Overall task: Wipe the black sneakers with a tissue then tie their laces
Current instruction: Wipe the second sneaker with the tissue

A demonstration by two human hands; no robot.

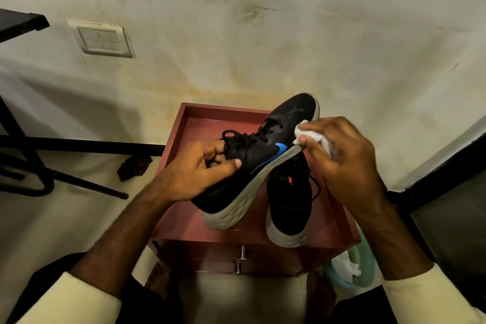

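Observation:
My left hand [202, 168] grips a black sneaker [260, 150] with a blue logo and a grey sole by its collar, holding it tilted above a red cabinet top [194, 123], toe pointing away. Its black laces hang loose near my fingers. My right hand [344, 155] presses a crumpled white tissue [313, 137] against the side of this sneaker near the toe. The second black sneaker [289, 200] stands on the cabinet, heel toward me, partly hidden under the lifted one.
The cabinet has a drawer with a metal handle [240, 260]. A green bin [352, 268] with white tissue in it sits at the cabinet's right. A black metal frame [52, 166] stands at the left. A dark scrap [134, 166] lies on the floor.

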